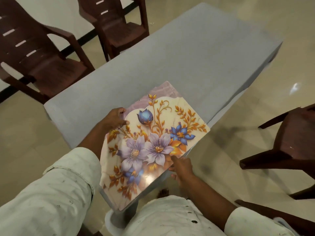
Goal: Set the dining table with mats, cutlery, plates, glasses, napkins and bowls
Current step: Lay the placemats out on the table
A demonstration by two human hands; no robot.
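A floral place mat (153, 143), cream with purple and blue flowers and orange leaves, hangs over the near end of the grey table (179, 57). A second mat seems to lie under it, its pale purple corner showing at the far end. My left hand (115, 119) grips the mat's left edge, thumb on top. My right hand (181, 167) pinches the mat's right edge from below. The mat's near corner juts past the table's edge towards my body.
Two dark brown plastic chairs (39, 53) (119, 23) stand along the table's left side. Another brown chair (293, 143) stands at the right, and one more (272, 217) sits near my right elbow. Glossy beige floor tiles surround the table.
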